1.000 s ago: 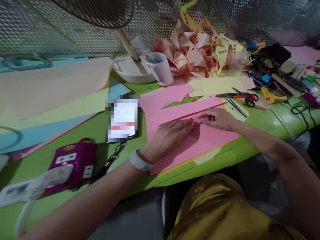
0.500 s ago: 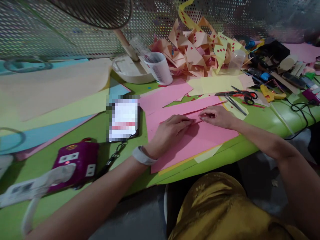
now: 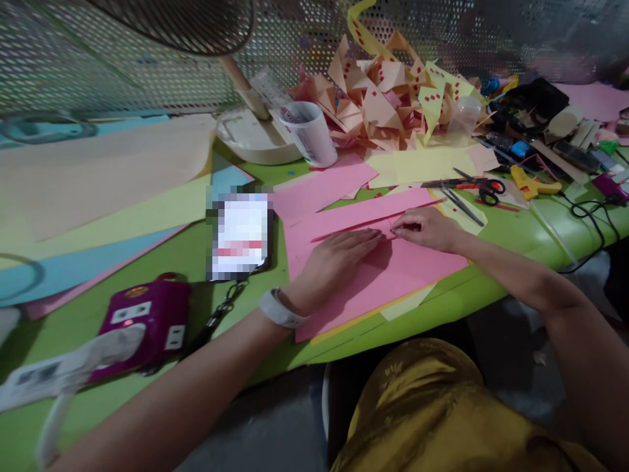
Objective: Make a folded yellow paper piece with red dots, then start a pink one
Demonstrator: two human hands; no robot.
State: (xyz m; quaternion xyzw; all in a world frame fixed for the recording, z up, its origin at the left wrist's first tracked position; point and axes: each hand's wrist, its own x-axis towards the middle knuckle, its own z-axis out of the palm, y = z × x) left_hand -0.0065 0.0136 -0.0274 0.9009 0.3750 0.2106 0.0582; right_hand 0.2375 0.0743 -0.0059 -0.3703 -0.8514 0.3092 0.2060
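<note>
- Left hand lies flat, palm down and fingers stretched, on the pink sheet; it grips nothing, only presses the paper.
- Right hand rests on the same sheet just beside the left fingertips, its fingers curled and pinching at the sheet's folded edge.
- Pink sheet lies on the green table at its near edge, in front of the person, on top of a yellow sheet whose edge peeks out below.
- A white band sits on the left wrist.
- Left of the sheet lies a phone, its screen blurred; nearer the left forearm is a purple box.
- Beyond the right hand lie scissors and a yellow glue gun, near each other.
- A white cup stands by the fan base at the back.
- A heap of folded paper shapes, peach and yellow with red squares, is piled right of the cup.
- Large paper sheets in peach, yellow and blue cover the table's left side.
</note>
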